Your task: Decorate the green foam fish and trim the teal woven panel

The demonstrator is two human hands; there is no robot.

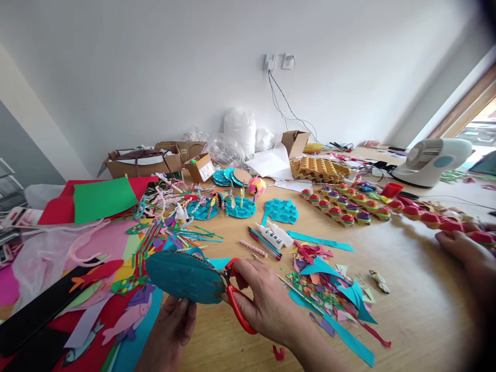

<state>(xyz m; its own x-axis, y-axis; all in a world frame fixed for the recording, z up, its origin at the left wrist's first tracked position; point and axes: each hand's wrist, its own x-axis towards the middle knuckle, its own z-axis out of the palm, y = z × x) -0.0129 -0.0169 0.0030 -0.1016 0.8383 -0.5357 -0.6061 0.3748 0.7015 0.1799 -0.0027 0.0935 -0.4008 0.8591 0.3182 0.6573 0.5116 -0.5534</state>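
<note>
A round teal disc (182, 279) is tilted above the near part of the table, its flat face towards the camera. My left hand (174, 323) holds its lower edge between thumb and fingers. In my right hand (261, 294) are red-handled scissors (236, 305), their blades at the disc's right edge; the blade tips are partly hidden by the disc. A strip of teal paper shows just behind the disc. Paper scraps (321, 284) in many colours lie in a heap right of my right hand. Glue bottles (275, 235) and pens (265, 243) lie beyond it.
Paper fish (127, 315) and coloured sheets (104, 199) cover the left side. Behind are teal discs (240, 206), a cardboard box (143, 163) and egg trays (318, 169). Another person's hand (461, 248) touches painted egg-carton strips (426, 217) at right, near a white fan (430, 160).
</note>
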